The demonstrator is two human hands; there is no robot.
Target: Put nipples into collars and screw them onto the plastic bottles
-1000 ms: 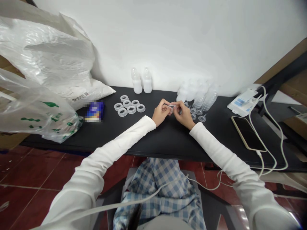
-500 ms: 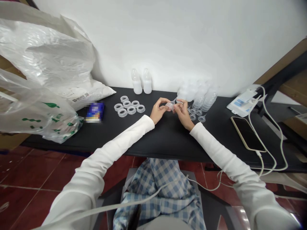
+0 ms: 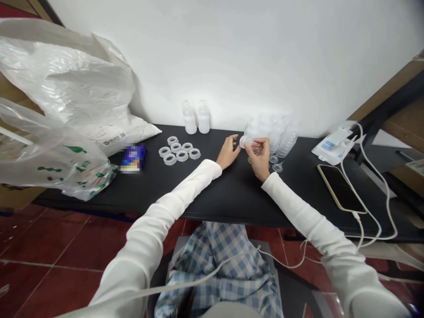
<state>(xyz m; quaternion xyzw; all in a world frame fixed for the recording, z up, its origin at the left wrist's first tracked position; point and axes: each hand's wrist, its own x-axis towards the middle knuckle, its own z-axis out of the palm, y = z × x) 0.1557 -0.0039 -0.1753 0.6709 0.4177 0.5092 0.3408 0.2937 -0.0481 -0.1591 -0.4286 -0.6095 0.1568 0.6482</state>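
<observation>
Between the thumb and fingers of my right hand is a translucent ring piece, above the black table. My left hand is just left of it, fingers curved and apart, holding nothing that I can see. Several clear nipples lie beside and partly behind my right hand. Farther left, several translucent rings lie in a loose group. Two capped white bottles stand upright by the wall, and more translucent bottles stand in rows behind my right hand.
Large plastic bags bulge over the left end of the black table, with a blue packet beside them. On the right lie a phone with a cable and a white-and-blue package.
Both hands were together on the translucent piece. My left hand has let go and opened, while my right hand has kept the piece and turned it. The view has shifted slightly.
</observation>
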